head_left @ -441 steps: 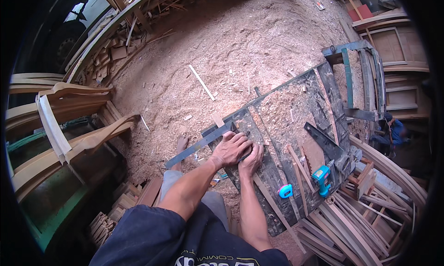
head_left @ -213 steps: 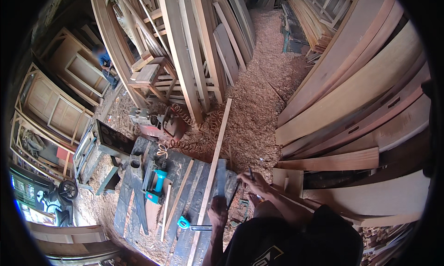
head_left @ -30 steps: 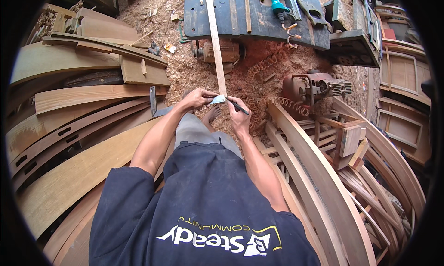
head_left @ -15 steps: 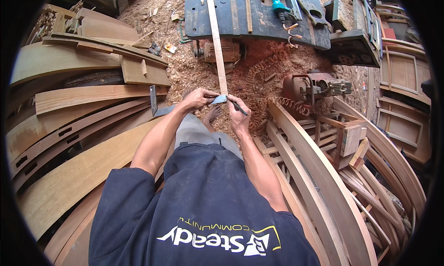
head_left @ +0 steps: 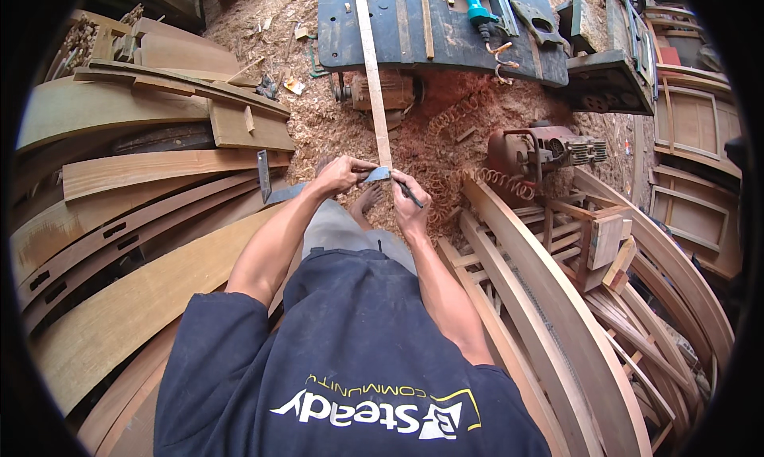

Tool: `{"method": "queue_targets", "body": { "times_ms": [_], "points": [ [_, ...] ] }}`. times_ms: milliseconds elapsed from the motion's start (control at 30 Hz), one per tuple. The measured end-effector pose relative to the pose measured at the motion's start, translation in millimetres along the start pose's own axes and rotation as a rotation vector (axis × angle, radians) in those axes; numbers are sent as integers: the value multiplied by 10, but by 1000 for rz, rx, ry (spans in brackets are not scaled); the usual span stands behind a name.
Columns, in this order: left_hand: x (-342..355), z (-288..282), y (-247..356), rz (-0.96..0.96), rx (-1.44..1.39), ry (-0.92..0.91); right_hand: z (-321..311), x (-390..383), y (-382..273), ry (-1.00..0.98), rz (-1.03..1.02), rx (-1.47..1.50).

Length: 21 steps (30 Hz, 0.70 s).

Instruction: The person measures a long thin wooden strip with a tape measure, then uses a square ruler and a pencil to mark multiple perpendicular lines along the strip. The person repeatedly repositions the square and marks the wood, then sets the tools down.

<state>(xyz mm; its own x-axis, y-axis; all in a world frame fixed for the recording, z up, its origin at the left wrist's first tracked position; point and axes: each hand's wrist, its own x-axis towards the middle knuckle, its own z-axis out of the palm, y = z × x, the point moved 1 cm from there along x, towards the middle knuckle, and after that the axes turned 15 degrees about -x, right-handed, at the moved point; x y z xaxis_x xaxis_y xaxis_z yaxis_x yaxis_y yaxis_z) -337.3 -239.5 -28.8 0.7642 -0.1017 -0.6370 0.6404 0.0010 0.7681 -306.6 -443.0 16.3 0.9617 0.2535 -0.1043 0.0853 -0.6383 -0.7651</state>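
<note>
A long narrow wooden strip (head_left: 372,67) runs from the far bench towards me and ends between my hands. My left hand (head_left: 342,173) is closed around the steel blade of an L-shaped carpenter's square (head_left: 286,192). That blade passes under my left forearm, and its tip lies against the strip's near end; the short leg stands up to the left. My right hand (head_left: 411,204) grips a dark pencil (head_left: 411,193) slanting across the fingers. Its fingertips touch the end of the strip beside the blade tip.
A dark workbench (head_left: 358,39) with a teal power tool (head_left: 477,7) stands ahead. Beyond my right hand lie a red compressor (head_left: 521,151) and a coiled hose (head_left: 501,180). Stacked planks (head_left: 143,171) fill the left; long beams (head_left: 549,298) curve along the right. Shavings (head_left: 278,51) cover the floor.
Both hands, the square and the near end of the strip have shifted slightly down towards me. More of the square's blade shows left of my forearm. Both grips are kept.
</note>
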Motion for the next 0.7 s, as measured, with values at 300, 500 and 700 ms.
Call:
{"method": "queue_targets", "body": {
  "times_ms": [300, 500, 700],
  "points": [
    [35, 23, -26, 90, -11, 7, -34, 47, -72, -36, 19, -43],
    [-56, 66, 14, 1, -94, 9, -207, 7, -125, 160, -36, 11],
    [-392, 92, 260, 73, -87, 81, -620, -109, 221, 84, 171, 104]
  ]
}}
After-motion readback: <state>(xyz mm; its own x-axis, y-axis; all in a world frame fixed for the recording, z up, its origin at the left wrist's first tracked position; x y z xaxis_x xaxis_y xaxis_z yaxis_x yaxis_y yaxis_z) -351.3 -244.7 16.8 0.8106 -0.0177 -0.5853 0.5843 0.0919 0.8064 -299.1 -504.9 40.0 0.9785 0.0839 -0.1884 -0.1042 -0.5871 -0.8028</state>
